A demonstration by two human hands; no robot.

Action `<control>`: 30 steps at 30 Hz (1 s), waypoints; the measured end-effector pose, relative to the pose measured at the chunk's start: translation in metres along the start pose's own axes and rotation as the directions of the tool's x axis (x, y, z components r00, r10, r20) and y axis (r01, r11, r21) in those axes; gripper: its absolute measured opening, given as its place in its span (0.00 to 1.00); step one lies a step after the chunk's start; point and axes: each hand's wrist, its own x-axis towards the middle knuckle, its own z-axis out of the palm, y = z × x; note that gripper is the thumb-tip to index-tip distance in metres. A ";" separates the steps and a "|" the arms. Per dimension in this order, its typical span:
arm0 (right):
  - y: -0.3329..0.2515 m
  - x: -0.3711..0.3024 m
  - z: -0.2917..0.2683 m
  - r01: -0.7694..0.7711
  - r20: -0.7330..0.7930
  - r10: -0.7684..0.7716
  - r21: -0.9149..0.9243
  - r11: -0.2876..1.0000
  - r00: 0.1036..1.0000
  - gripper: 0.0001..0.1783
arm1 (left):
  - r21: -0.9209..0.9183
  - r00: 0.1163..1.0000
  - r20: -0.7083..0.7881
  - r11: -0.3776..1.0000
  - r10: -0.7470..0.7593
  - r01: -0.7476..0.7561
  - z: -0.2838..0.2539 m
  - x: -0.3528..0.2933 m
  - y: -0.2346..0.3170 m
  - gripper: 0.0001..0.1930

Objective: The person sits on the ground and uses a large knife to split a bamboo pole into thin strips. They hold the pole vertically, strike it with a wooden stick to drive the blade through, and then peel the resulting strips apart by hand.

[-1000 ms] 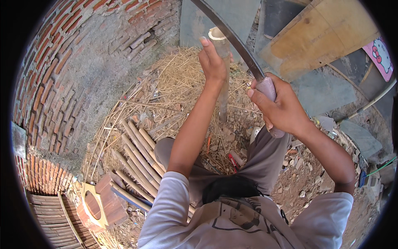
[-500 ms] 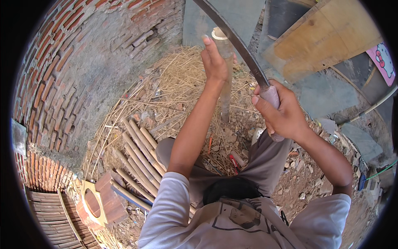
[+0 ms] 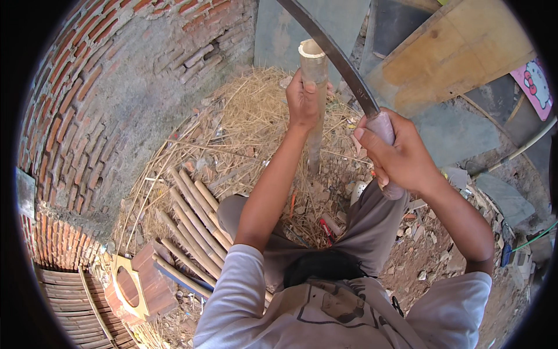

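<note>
Item one: hollow bamboo tube [image 3: 315, 68], pale-rimmed, standing roughly upright ahead of the knees, its lower end down at the littered ground [image 3: 302, 189]. Item two: long curved knife [image 3: 344, 63], dark blade, pinkish handle, its tip running out of my view at the top edge. Left grip [image 3: 302, 104]: closed around the tube below its rim, thumb laid against the near wall, fingertips showing on the far side. Right grip [image 3: 400, 152]: wrapped firmly about the knife handle. Change noted: half a second ago the left thumb pointed up near the rim; the hand now sits lower, thumb folded in, so I judge the tube's top is freer of fingers for blade work. Knife nearly unmoved; I cannot tell whether blade and rim touch. Markings: small stamp on the blade near the handle, illegible to me; cartoon print on a pink panel [image 3: 533, 87]; printed picture on the shirt [image 3: 349, 326], any lettering unclear.
</note>
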 end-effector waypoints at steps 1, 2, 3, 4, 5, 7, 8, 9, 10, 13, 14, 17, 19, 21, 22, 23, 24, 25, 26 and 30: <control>-0.005 -0.002 -0.004 -0.035 -0.008 0.035 0.011 0.999 0.999 0.14 | 0.011 0.998 0.034 0.999 0.045 -0.046 -0.003 -0.010 -0.016 0.31; -0.007 -0.003 -0.007 -0.069 -0.002 0.069 0.027 0.997 0.998 0.13 | 0.158 0.997 0.053 0.987 -0.051 0.042 -0.008 -0.024 -0.027 0.26; -0.010 -0.003 -0.009 -0.103 0.008 0.103 0.044 0.994 0.995 0.12 | 0.305 0.988 0.054 0.944 -0.146 0.123 -0.014 -0.041 -0.036 0.24; -0.014 -0.002 -0.010 -0.136 0.026 0.134 0.060 0.989 0.991 0.11 | 0.362 0.975 0.012 0.910 -0.220 0.201 -0.022 -0.055 -0.050 0.21; -0.018 -0.001 -0.010 -0.158 0.053 0.155 0.072 0.985 0.987 0.11 | 0.420 0.956 -0.043 0.863 -0.290 0.281 -0.031 -0.069 -0.062 0.18; -0.032 -0.002 -0.016 -0.205 0.079 0.199 0.080 0.976 0.977 0.11 | 0.421 0.940 -0.080 0.844 -0.330 0.332 -0.037 -0.087 -0.088 0.14; -0.035 -0.002 -0.019 -0.197 0.087 0.192 0.060 0.979 0.978 0.10 | 0.422 0.932 -0.096 0.834 -0.349 0.356 -0.036 -0.089 -0.091 0.13; -0.038 -0.003 -0.023 -0.189 0.097 0.184 0.040 0.981 0.978 0.10 | 0.416 0.932 -0.110 0.836 -0.345 0.358 -0.034 -0.091 -0.095 0.12; -0.040 -0.003 -0.025 -0.183 0.107 0.180 0.018 0.983 0.978 0.09 | 0.409 0.931 -0.125 0.837 -0.342 0.363 -0.032 -0.092 -0.095 0.10; -0.044 -0.005 -0.025 -0.186 0.079 0.183 0.034 0.982 0.980 0.08 | 0.408 0.929 -0.127 0.836 -0.347 0.367 -0.029 -0.092 -0.097 0.09; -0.042 -0.005 -0.026 -0.165 0.061 0.165 0.009 0.986 0.984 0.08 | 0.410 0.929 -0.119 0.835 -0.351 0.368 -0.028 -0.090 -0.099 0.09; -0.037 -0.004 -0.026 -0.132 0.013 0.133 -0.052 0.990 0.991 0.07 | 0.371 0.930 -0.135 0.853 -0.341 0.367 -0.028 -0.089 -0.109 0.10; -0.037 -0.004 -0.026 -0.139 -0.018 0.138 -0.072 0.988 0.990 0.07 | 0.392 0.938 -0.136 0.852 -0.320 0.348 -0.031 -0.091 -0.115 0.11; -0.044 -0.004 -0.026 -0.091 -0.058 0.088 -0.051 0.995 0.994 0.07 | 0.410 0.940 -0.142 0.846 -0.310 0.341 -0.033 -0.090 -0.121 0.12; -0.047 -0.005 -0.026 -0.071 -0.079 0.068 -0.038 0.997 0.995 0.07 | 0.417 0.938 -0.145 0.840 -0.315 0.347 -0.034 -0.091 -0.121 0.12; -0.049 -0.005 -0.027 -0.071 -0.068 0.068 -0.047 0.996 0.995 0.07 | 0.424 0.936 -0.149 0.834 -0.320 0.353 -0.034 -0.092 -0.122 0.12; -0.051 -0.004 -0.027 -0.072 -0.056 0.068 -0.055 0.996 0.996 0.07 | 0.430 0.935 -0.152 0.830 -0.321 0.355 -0.035 -0.092 -0.122 0.12; -0.052 -0.003 -0.029 -0.071 -0.049 0.068 -0.063 0.995 0.996 0.07 | 0.435 0.935 -0.150 0.828 -0.321 0.354 -0.033 -0.091 -0.122 0.12; -0.050 -0.003 -0.031 -0.113 -0.023 0.112 -0.088 0.990 0.993 0.07 | 0.439 0.935 -0.149 0.826 -0.321 0.354 -0.032 -0.090 -0.121 0.12; -0.041 -0.002 -0.037 -0.172 0.029 0.178 -0.141 0.975 0.984 0.07 | 0.416 0.936 -0.150 0.838 -0.319 0.353 -0.029 -0.091 -0.119 0.12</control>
